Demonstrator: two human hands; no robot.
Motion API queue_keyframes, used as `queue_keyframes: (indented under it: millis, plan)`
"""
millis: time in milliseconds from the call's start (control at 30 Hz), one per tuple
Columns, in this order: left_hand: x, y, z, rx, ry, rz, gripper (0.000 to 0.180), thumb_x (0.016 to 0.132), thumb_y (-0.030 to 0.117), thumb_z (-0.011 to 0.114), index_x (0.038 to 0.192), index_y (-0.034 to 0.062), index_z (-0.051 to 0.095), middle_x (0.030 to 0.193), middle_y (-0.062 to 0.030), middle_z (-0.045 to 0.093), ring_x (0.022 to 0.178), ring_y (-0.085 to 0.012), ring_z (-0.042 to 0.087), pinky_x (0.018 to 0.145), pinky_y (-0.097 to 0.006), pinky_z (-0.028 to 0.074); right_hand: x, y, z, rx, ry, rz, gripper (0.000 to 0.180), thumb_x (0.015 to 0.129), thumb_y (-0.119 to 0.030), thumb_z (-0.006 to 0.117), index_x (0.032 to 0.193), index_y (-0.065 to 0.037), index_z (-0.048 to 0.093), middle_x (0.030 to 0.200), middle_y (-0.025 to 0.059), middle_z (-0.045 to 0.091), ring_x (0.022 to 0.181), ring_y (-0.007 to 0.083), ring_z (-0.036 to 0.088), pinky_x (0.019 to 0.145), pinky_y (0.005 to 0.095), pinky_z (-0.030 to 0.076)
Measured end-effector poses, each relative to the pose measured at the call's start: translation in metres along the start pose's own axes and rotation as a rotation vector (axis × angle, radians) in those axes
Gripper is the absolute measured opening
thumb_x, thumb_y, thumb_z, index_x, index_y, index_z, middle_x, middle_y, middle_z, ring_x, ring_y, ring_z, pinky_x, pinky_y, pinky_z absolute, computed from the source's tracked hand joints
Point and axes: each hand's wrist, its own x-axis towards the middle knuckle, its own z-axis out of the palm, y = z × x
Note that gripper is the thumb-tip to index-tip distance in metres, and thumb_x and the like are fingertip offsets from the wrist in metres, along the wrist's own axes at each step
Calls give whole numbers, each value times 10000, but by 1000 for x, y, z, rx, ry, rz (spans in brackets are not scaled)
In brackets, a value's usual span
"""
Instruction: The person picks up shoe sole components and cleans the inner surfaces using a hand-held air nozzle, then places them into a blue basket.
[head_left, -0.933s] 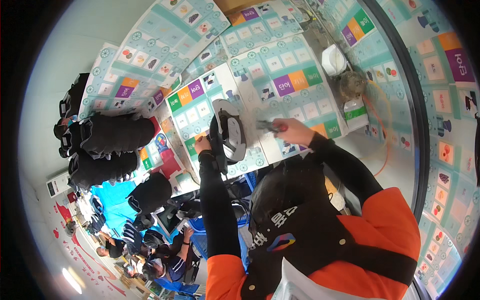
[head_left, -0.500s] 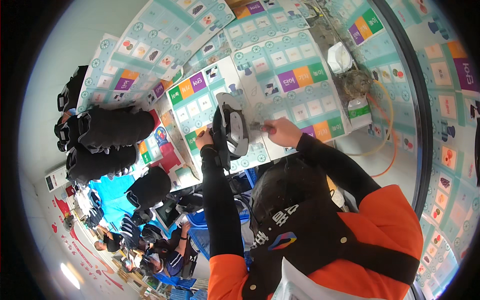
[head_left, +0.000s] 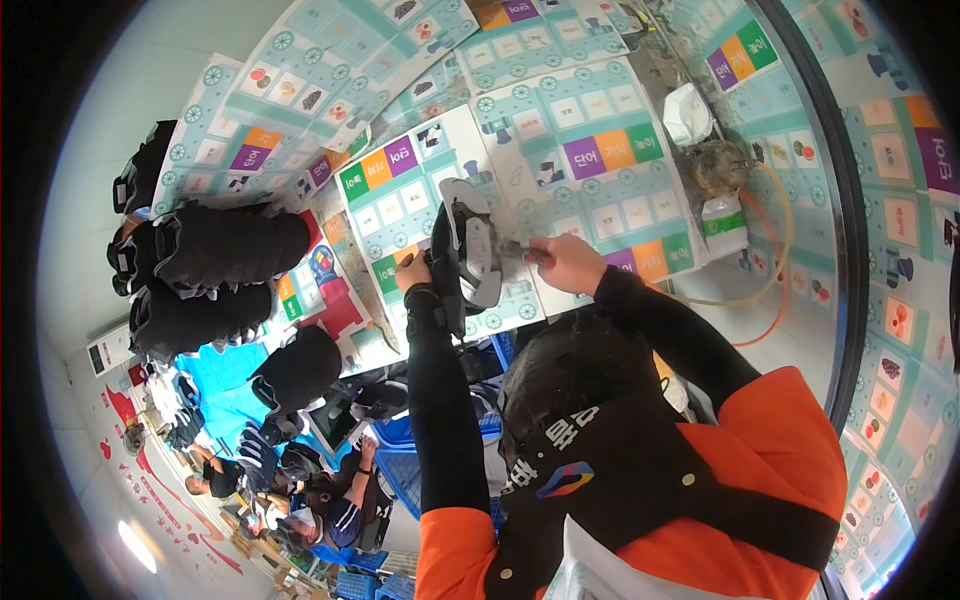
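A black shoe [head_left: 447, 262] with a pale grey sole [head_left: 481, 262] is held on its side over the paper-covered worktop, its sole facing right. My left hand [head_left: 412, 272] grips it from the left, with part of the fingers hidden behind the shoe. My right hand [head_left: 568, 264] is closed around the handle of a small dark brush [head_left: 517, 250], whose head is at the sole's right edge. Whether the bristles touch the sole is too blurred to tell.
Printed sheets [head_left: 610, 100] cover the worktop. Several black shoes [head_left: 230, 250] stand in rows at left. A white cup-like container [head_left: 685, 115] and a yellow hose [head_left: 785, 225] are at right. Blue baskets [head_left: 405, 470] stand below the table; co-workers [head_left: 335, 520] sit at lower left.
The shoe has turned slightly in my left hand, so the sole looks narrower. My right hand stays in nearly the same place with the brush by the sole.
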Motion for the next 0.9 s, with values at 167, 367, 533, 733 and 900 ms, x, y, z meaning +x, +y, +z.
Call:
queue_keyframes:
  millis: [167,367,533,733,900]
  plan:
    - [-8,0,-1,-52,20,-11,440,769,252,844,1060,-60,735,1028,-201,750,939,-275,724,850,-358,552,1,-2,3,56,21,-9,241,861,-180,589,1045,-63,692,836,245,678,813,461,645,711,525,498]
    - [-13,1,-6,-206,2,-90,440,773,231,838,1086,-55,722,1006,-185,752,900,-277,721,832,-348,552,1,-6,6,105,91,-2,241,828,-166,594,1020,-64,699,847,252,673,831,454,643,714,537,490]
    - [-15,3,-8,-195,-15,-89,392,779,189,822,1073,-52,725,980,-167,750,869,-241,720,802,-347,553,-1,-6,15,-30,-193,-61,257,802,-142,593,1024,-63,695,853,255,671,838,457,639,710,535,485]
    - [-17,3,-4,-268,-52,-95,379,799,125,783,1123,-52,700,1001,-155,736,879,-232,696,806,-339,547,-8,0,20,149,-118,-51,218,827,-134,610,1008,-43,691,895,243,684,860,467,636,729,480,506]
    - [-44,28,-7,-647,-242,25,223,835,6,680,1054,-26,653,966,-107,693,856,-233,676,803,-349,543,-21,8,-8,111,-103,107,317,838,-180,596,1120,-63,678,937,240,695,898,445,654,757,483,501]
